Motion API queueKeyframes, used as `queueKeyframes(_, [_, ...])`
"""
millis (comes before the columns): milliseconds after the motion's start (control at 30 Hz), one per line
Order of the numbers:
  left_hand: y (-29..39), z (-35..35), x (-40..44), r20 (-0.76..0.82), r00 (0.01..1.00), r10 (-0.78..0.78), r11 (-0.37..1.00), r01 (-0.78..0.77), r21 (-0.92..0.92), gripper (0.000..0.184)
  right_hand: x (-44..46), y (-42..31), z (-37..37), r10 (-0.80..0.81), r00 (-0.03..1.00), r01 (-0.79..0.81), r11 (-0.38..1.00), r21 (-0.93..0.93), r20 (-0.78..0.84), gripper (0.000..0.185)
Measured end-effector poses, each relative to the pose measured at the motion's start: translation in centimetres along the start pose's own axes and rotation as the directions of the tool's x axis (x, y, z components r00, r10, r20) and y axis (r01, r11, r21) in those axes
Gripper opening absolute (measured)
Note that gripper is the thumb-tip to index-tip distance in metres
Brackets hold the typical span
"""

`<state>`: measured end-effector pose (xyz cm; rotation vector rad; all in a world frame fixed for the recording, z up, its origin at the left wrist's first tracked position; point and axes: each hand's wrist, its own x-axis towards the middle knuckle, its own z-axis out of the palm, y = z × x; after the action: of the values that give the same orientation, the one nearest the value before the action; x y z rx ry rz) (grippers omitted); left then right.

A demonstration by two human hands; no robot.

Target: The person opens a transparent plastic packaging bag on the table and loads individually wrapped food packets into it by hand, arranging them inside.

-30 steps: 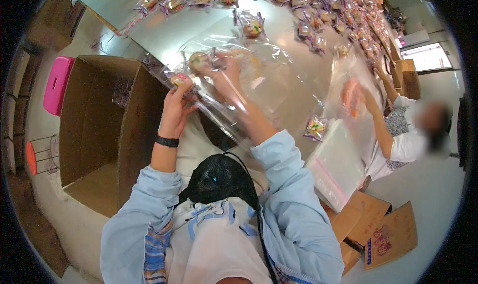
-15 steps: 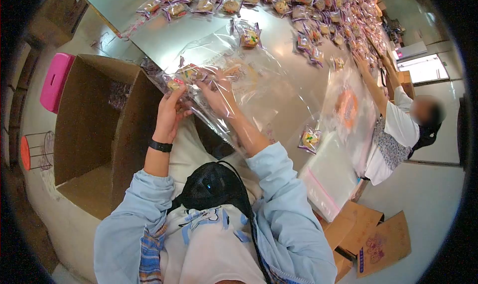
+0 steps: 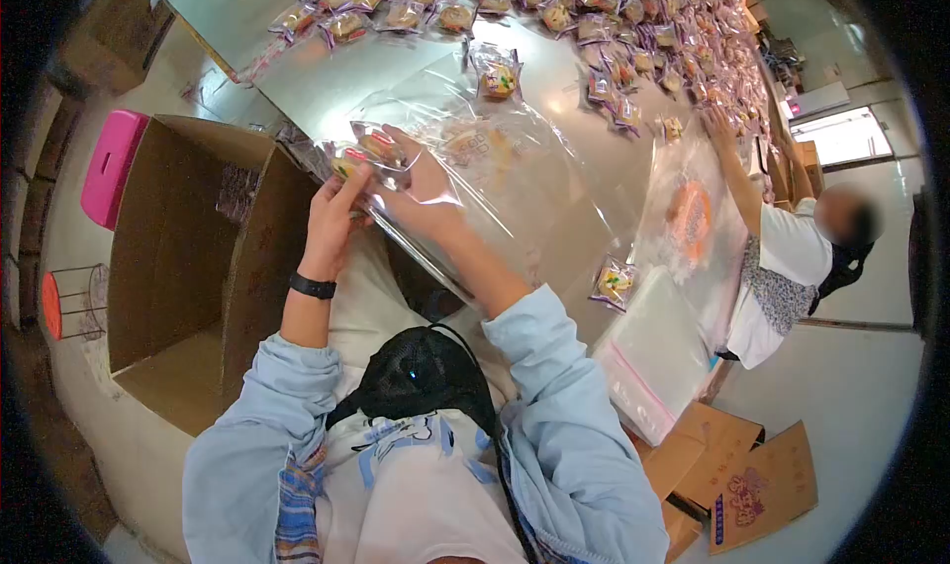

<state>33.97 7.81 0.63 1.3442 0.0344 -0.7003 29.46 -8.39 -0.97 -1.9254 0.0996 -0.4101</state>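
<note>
My left hand (image 3: pixel 332 223) is closed on a small wrapped pastry (image 3: pixel 349 160) with a red mark, at the edge of the table. Beside it, my right hand (image 3: pixel 424 183) is closed around a second wrapped pastry (image 3: pixel 382 148). Clear film from a large plastic bag (image 3: pixel 515 183) lies over or around the right hand; whether the hand is inside it is hard to tell. The bag spreads across the metal table (image 3: pixel 327 79). A single wrapped pastry (image 3: pixel 496 72) lies at the bag's far edge, another (image 3: pixel 615 281) to my right.
Many wrapped pastries (image 3: pixel 633 30) cover the table's far side. An open cardboard box (image 3: pixel 173 237) stands left, near a pink stool (image 3: pixel 112 168). A stack of clear bags (image 3: pixel 653 356) lies right, above cardboard boxes (image 3: pixel 703 445). A co-worker (image 3: pixel 792 257) reaches over the table at right.
My right hand has shifted slightly up and left, its fingers now along the second pastry. The two pastries sit closer together at the bag's edge. The co-worker's arm has moved a little.
</note>
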Motion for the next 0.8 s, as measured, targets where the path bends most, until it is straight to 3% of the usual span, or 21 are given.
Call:
queueKeyframes(33, [-0.1, -0.2, 0.2, 0.006, 1.000, -0.013, 1.000, 0.013, 0.016, 0.052, 0.4, 0.5, 0.5, -0.024, 0.999, 0.025, 1.000, 0.014, -0.028, 0.076])
queueKeyframes(67, [-1.2, 0.6, -0.3, -0.130, 0.965, 0.229, 0.968, -0.210, 0.140, 0.060, 0.2, 0.1, 0.4, -0.168, 0.982, 0.157, 0.980, -0.123, -0.086, 0.073])
queueKeyframes(100, [-3.1, 2.3, -1.7, -0.231, 0.854, 0.466, 0.872, -0.399, 0.285, 0.069, 0.0, -0.6, 0.3, -0.315, 0.941, 0.276, 0.924, -0.265, -0.119, 0.069])
queueKeyframes(133, [-4.1, 3.2, -3.0, -0.296, 0.664, 0.686, 0.715, -0.540, 0.444, 0.078, -0.5, -1.8, 0.7, -0.197, 0.969, 0.179, 0.976, -0.127, -0.149, 0.064])
queueKeyframes(167, [-4.5, 3.4, -4.0, -0.245, 0.745, 0.620, 0.748, -0.466, 0.473, 0.092, 0.1, -1.4, 1.1, -0.178, 0.973, 0.149, 0.971, -0.186, -0.149, 0.066])
queueKeyframes(233, [-5.6, 5.1, -4.1, -0.211, 0.773, 0.598, 0.799, -0.553, 0.238, 0.090, 0.6, 0.1, 2.0, -0.116, 0.981, 0.066, 0.952, -0.300, -0.153, 0.071])
queueKeyframes(267, [-5.7, 5.5, -4.1, -0.174, 0.791, 0.587, 0.801, -0.536, 0.268, 0.091, 0.8, 0.2, 2.2, -0.114, 0.980, 0.044, 0.923, -0.383, -0.162, 0.073])
queueKeyframes(333, [-5.0, 6.3, -2.6, -0.092, 0.816, 0.570, 0.793, -0.518, 0.321, 0.092, 2.1, 0.6, 0.7, -0.070, 0.990, 0.024, 0.937, -0.347, -0.122, 0.072])
queueKeyframes(433, [-3.7, 5.9, -1.2, -0.003, 0.899, 0.437, 0.666, -0.322, 0.673, 0.091, 3.0, 0.9, -2.3, 0.012, 0.999, -0.025, 0.958, -0.285, -0.048, 0.072])
queueKeyframes(467, [-3.2, 5.8, -1.0, -0.063, 0.923, 0.381, 0.678, -0.232, 0.697, 0.093, 3.2, 0.7, -2.9, 0.034, 0.999, -0.037, 0.964, -0.265, -0.016, 0.072])
queueKeyframes(567, [-3.5, 5.5, -1.5, -0.314, 0.791, 0.525, 0.808, -0.347, 0.476, 0.095, 3.7, -0.6, -2.7, 0.069, 0.997, -0.066, 0.992, -0.105, 0.022, 0.080])
queueKeyframes(600, [-3.6, 5.2, -2.5, -0.337, 0.718, 0.609, 0.731, -0.343, 0.591, 0.096, 3.4, -1.1, -2.6, 0.082, 0.996, -0.081, 0.996, -0.034, 0.024, 0.084])
queueKeyframes(700, [-4.4, 4.2, -2.8, -0.206, 0.725, 0.657, 0.694, -0.476, 0.540, 0.094, 3.5, 0.2, -0.9, -0.069, 0.997, 0.063, 0.979, -0.196, -0.025, 0.091])
queueKeyframes(733, [-4.6, 4.1, -2.4, -0.198, 0.779, 0.595, 0.760, -0.465, 0.455, 0.084, 3.3, 1.0, 0.2, -0.085, 0.996, 0.076, 0.976, -0.202, -0.039, 0.089])
queueKeyframes(800, [-5.2, 3.4, -1.4, -0.153, 0.796, 0.585, 0.784, -0.508, 0.357, 0.077, 3.4, 1.5, 1.5, -0.129, 0.989, 0.111, 0.968, -0.224, -0.071, 0.084])
